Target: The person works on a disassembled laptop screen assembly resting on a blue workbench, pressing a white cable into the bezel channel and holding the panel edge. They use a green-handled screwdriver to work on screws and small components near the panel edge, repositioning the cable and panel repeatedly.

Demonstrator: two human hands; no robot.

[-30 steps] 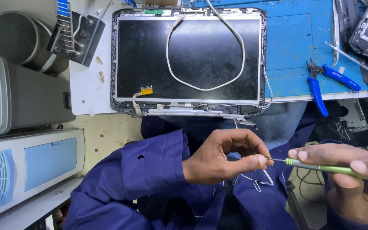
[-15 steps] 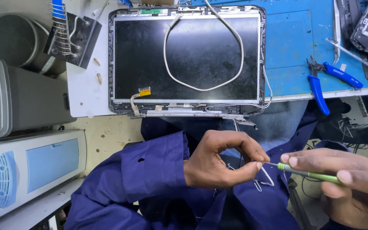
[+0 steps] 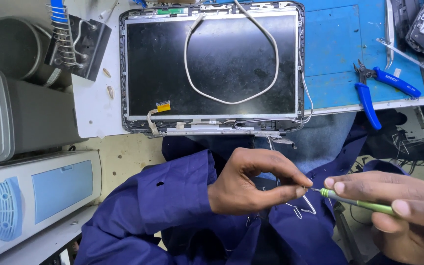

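The left hand (image 3: 251, 189) is pinched, thumb and forefinger closed at the tip of a green screwdriver (image 3: 357, 201); whatever small part sits between those fingertips is too tiny to make out. The right hand (image 3: 393, 206) grips the screwdriver along its shaft, fingers wrapped over it, with the tip pointing toward the left hand. The two hands meet low in the view, over the person's lap in blue sleeves, with a thin wire clip (image 3: 303, 208) hanging just below the fingertips.

Beyond the hands, on the desk (image 3: 92, 113), lies an opened laptop lid with its dark screen panel (image 3: 212, 64) facing up. A looped white cable (image 3: 231, 59) rests on the panel. Beyond the right hand, blue-handled pliers (image 3: 374, 91) lie on a blue mat (image 3: 334, 49), near the panel's edge. Beyond the left hand and well off to its outer side stand a grey case (image 3: 15, 118), a round metal can (image 3: 11, 46) and a black heat sink (image 3: 77, 41); a white device (image 3: 35, 196) sits nearer, beside the left sleeve.
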